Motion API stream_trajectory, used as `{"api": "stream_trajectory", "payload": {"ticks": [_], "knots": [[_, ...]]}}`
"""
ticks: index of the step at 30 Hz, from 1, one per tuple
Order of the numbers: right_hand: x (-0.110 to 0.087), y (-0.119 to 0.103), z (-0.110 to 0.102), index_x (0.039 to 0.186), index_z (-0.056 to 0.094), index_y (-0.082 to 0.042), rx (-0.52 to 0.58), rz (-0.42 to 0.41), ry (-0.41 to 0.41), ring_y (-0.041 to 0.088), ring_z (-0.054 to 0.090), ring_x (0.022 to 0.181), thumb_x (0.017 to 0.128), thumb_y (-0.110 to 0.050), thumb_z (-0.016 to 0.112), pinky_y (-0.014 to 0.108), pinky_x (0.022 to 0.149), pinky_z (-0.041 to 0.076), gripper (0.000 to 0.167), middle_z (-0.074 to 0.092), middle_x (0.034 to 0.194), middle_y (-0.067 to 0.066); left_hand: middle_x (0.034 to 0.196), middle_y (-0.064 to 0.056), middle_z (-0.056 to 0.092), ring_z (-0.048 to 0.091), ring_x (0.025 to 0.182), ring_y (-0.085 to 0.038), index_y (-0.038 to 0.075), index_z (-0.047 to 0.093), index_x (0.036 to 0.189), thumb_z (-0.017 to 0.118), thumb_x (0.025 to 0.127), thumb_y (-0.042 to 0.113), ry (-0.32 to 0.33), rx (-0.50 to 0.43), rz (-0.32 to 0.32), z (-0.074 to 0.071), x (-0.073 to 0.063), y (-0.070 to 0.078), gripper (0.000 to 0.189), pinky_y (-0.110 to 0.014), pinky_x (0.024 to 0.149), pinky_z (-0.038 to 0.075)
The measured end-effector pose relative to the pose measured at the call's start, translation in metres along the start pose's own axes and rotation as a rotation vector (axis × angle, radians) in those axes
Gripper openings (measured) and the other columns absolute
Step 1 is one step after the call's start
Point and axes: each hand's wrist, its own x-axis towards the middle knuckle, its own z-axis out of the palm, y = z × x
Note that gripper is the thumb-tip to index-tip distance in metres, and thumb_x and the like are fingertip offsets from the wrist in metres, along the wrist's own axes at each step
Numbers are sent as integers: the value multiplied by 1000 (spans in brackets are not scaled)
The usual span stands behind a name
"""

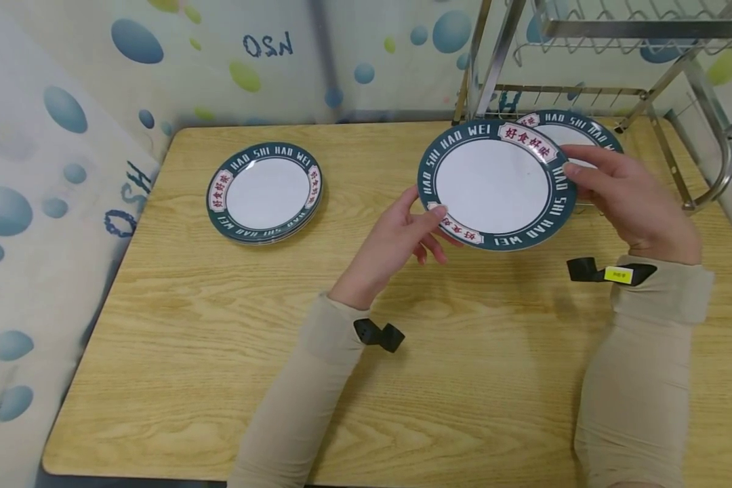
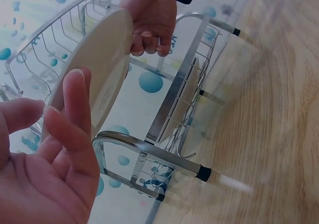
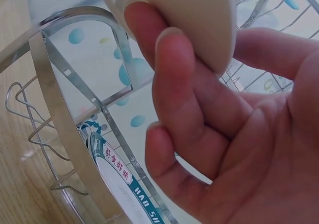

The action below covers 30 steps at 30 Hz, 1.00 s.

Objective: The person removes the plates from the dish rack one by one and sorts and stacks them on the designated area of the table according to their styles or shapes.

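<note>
A white plate (image 1: 493, 186) with a dark green lettered rim is held up above the table by both hands. My left hand (image 1: 396, 234) pinches its lower left edge, thumb on top and fingers beneath. On the right edge, my right hand (image 1: 631, 193) grips the rim, its fingers (image 3: 174, 79) against the pale underside. Behind the held plate, a second plate (image 1: 570, 123) of the same pattern stands in the lower level of a metal dish rack (image 1: 506, 61). Over on the left, a small stack of matching plates (image 1: 268, 193) lies on the table.
The wooden table (image 1: 232, 379) runs along a wall covering (image 1: 366, 41) with blue and green dots. The rack's upper wire tier (image 1: 646, 28) overhangs the back right, and its curved metal leg (image 1: 721, 169) stands right of my right hand.
</note>
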Motion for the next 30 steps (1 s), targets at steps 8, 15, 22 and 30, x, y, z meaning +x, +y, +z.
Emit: {"api": "stream_trajectory", "payload": {"ticks": [8,15,22,30], "knots": [[-1,-2,1,136,37,-14,-51,-11,-11,15,57,94,91,-29,48,15,79,39,49,54,111,6,87,-17,65,61,65,-29,16,35,131,48,93,25,34,0,3,0,-1,2,41,-28,54,42],[-2,-3,3,136,37,-14,-66,8,-21,14,56,98,91,-31,48,18,84,35,49,56,113,4,82,-11,66,60,64,-28,17,35,130,49,92,26,70,-27,5,-3,0,1,42,-26,54,40],[-3,-3,5,135,39,-11,-60,-40,-43,14,56,98,92,-27,47,16,83,36,46,55,114,7,79,-9,66,59,61,-29,16,35,130,49,92,23,86,-62,18,-4,0,-2,41,-27,52,39],[-2,0,6,131,43,-5,63,-69,-55,15,58,95,92,-22,49,17,82,38,43,54,114,10,80,-10,65,58,60,-28,16,38,129,47,93,18,129,-100,-6,-5,1,-2,38,-26,52,37]]}}
